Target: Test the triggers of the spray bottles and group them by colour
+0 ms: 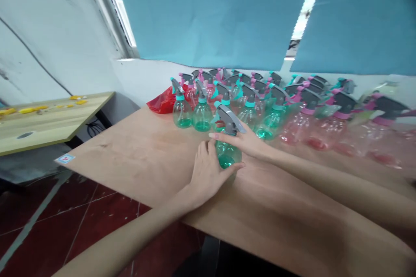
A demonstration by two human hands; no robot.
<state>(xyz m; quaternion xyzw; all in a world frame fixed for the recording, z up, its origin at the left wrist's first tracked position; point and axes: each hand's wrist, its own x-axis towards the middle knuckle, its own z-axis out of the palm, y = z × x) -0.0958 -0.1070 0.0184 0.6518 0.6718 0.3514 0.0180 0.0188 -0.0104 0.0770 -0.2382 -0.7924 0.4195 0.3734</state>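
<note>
A green see-through spray bottle (228, 149) with a grey trigger head stands upright on the wooden table in front of me. My left hand (205, 169) is curled round the lower body from the left, thumb across the near side. Around the neck, just under the trigger head, my right hand (244, 139) grips from the right, its thumb on the near side. Behind my hands is a row of similar green spray bottles (202, 114) with turquoise collars. Pink spray bottles (320, 127) with pink collars continue to the right, blurred toward the edge.
More spray bottles crowd along the wall at the back. A red plastic bag (162, 101) lies at the back left of the table (130, 151). Further left, a second table (48, 125) holds yellow pieces (34, 109). Blue sheeting (211, 17) covers the window.
</note>
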